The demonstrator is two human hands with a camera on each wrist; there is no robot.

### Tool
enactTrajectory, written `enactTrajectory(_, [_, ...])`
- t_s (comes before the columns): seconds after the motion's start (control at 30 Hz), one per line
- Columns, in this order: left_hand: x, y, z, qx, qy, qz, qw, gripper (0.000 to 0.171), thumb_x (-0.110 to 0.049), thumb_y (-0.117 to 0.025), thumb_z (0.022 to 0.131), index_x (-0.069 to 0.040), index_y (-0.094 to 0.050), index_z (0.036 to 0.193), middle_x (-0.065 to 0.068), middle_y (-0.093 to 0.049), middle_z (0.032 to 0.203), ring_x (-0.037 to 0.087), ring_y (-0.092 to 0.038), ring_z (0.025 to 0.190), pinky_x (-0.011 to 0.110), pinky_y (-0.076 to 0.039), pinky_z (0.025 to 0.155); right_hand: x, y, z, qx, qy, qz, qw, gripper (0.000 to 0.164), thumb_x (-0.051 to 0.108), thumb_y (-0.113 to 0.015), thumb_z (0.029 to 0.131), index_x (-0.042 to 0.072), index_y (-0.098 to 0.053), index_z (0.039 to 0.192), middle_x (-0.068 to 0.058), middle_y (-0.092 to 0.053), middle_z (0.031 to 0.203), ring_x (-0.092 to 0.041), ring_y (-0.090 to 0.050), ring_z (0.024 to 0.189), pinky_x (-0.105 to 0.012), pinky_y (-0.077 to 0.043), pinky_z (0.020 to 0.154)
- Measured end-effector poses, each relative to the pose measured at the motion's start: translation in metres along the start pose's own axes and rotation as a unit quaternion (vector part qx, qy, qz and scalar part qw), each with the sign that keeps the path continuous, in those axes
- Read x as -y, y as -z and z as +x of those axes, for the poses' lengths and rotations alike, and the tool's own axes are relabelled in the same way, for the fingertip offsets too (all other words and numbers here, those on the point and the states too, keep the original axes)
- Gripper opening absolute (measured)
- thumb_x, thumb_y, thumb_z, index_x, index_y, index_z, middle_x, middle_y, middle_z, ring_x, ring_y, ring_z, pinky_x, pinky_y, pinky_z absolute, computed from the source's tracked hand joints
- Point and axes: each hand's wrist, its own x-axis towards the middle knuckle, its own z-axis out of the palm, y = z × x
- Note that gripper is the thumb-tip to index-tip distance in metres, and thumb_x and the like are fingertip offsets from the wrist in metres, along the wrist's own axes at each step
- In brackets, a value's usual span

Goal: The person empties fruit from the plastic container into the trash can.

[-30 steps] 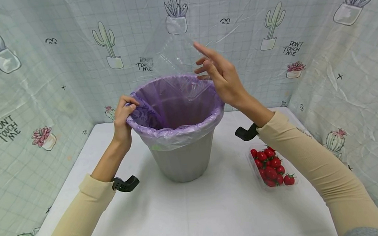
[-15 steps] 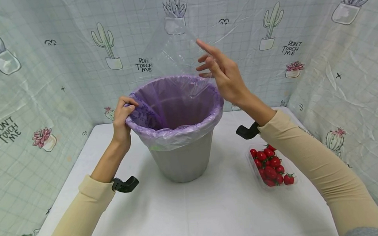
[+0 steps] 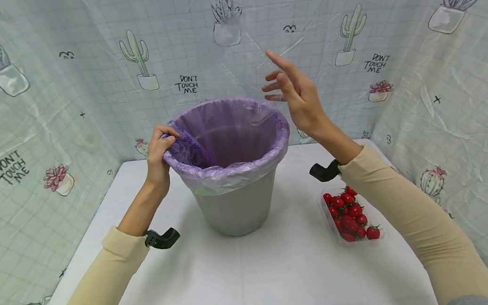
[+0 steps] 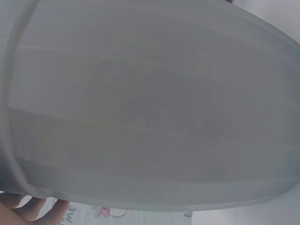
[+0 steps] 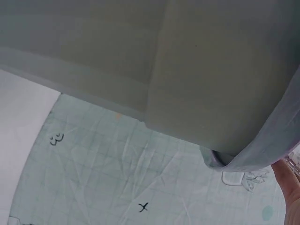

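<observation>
A grey trash can (image 3: 236,209) stands upright on the table, lined with a purple bag (image 3: 245,169) folded out over its rim. My left hand (image 3: 157,151) grips the can's left rim through the bag, fingers hooked over the edge. Behind the right rim, raised above it, my right hand (image 3: 301,96) holds a clear plastic lid (image 3: 260,116). That lid is nearly invisible against the backdrop; only glints and a lower corner over the bin's opening show. In the right wrist view, the right hand (image 5: 287,187) appears at the right edge, past the folded bag (image 5: 262,150).
An open clear box of cherry tomatoes (image 3: 350,215) sits on the white table (image 3: 252,274) to the right, under my right forearm. A cactus-print curtain (image 3: 94,78) closes in the back and both sides. Each wrist carries a black camera mount (image 3: 162,238).
My right hand has shifted to the right, and the clear plastic lid has moved with it and turned so that less of it shows. The left hand and trash can have stayed in place.
</observation>
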Motion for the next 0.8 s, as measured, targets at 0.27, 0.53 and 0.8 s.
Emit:
enactTrajectory(0.27, [0.001, -0.001, 0.001, 0.001, 0.001, -0.003, 1.0000, 0.015, -0.025, -0.046, 0.091, -0.023, -0.060, 0.096, -0.001, -0.052, 0.100, 0.014, -0.050, 0.084, 0.026, -0.042, 0.071, -0.008, 0.011, -0.004, -0.021, 0.009, 0.006, 1.000, 0.045, 0.027, -0.042, 0.111, 0.020, -0.046, 0.156, -0.008, -0.064, 0.115, -0.023, -0.074, 0.102, -0.041, -0.061, 0.090])
enactTrajectory(0.53, [0.001, 0.000, 0.001, -0.001, 0.000, -0.003, 1.0000, 0.015, -0.024, -0.046, 0.091, -0.023, -0.061, 0.095, -0.002, -0.052, 0.100, 0.015, -0.049, 0.087, 0.027, -0.041, 0.073, -0.012, 0.026, -0.012, -0.056, -0.007, 0.060, 0.997, 0.050, 0.038, -0.051, 0.108, 0.022, -0.048, 0.155, -0.012, -0.066, 0.115, -0.027, -0.074, 0.102, -0.040, -0.061, 0.090])
enactTrajectory(0.8, [0.000, 0.000, 0.001, -0.001, 0.001, -0.004, 1.0000, 0.016, -0.024, -0.046, 0.091, -0.023, -0.061, 0.096, -0.001, -0.052, 0.100, 0.015, -0.049, 0.088, 0.027, -0.041, 0.073, -0.018, 0.042, -0.021, -0.095, -0.019, 0.078, 0.992, 0.045, 0.021, -0.041, 0.111, 0.019, -0.046, 0.156, -0.016, -0.066, 0.114, -0.030, -0.075, 0.100, -0.037, -0.062, 0.086])
